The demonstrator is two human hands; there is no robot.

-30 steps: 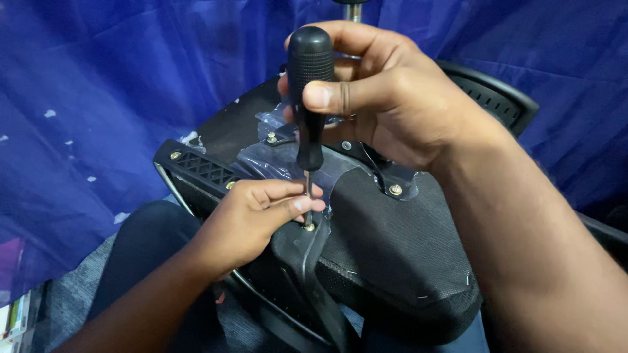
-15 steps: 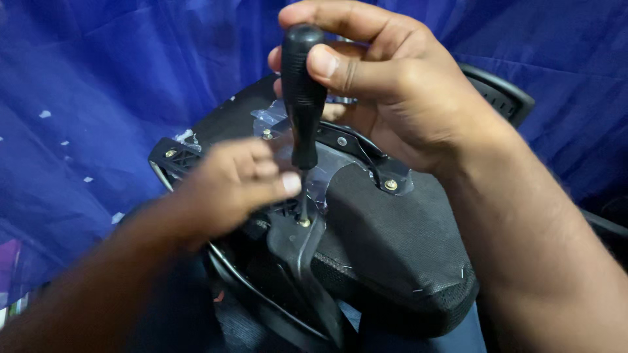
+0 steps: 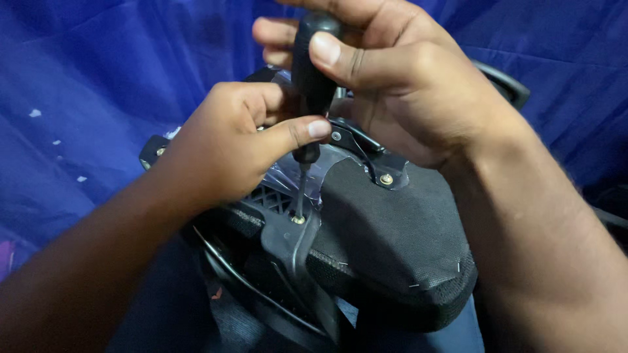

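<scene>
My right hand grips the black handle of a screwdriver held upright. Its metal shaft points down into a brass screw on a black bracket of an upturned office chair seat. My left hand curls around the lower end of the handle, its thumb pressed against the handle just above the shaft. A second brass screw sits on the metal plate to the right of the shaft.
A blue cloth hangs behind and to the left of the chair. A black chair arm shows at the upper right. Clear plastic wrap lies over part of the metal plate under the seat.
My left hand has moved up from the screw area to the lower part of the screwdriver handle. The view has moved closer, and the tool stays on the same screw.
</scene>
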